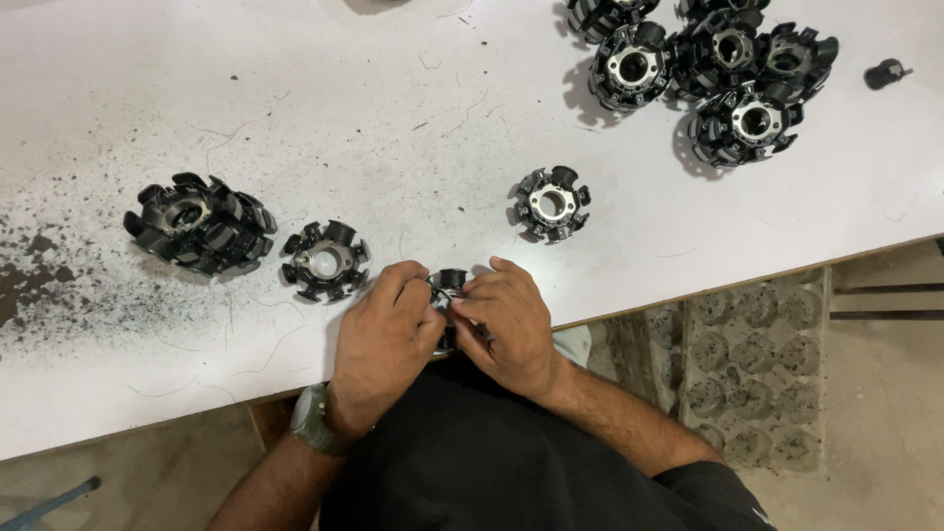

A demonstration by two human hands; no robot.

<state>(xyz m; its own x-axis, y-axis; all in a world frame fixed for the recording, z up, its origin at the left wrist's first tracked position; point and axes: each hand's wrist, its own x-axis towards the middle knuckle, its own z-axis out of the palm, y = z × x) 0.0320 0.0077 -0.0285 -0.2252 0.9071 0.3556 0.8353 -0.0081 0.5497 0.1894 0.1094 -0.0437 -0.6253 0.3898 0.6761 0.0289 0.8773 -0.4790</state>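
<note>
Both hands meet at the near edge of the white table [413,147], gripping one small black toothed ring part with a metal core [449,283]. My left hand [383,334], with a green watch on its wrist, holds the part's left side. My right hand [506,320] pinches its right side with the fingertips. Most of the part is hidden under the fingers.
Two similar single parts lie close by, one [326,261] left of my hands and one [552,204] up to the right. A stack of them [201,222] sits at the left and a pile [708,69] at the far right. A small black knob [885,74] lies near the right edge. Dark grit covers the table's left.
</note>
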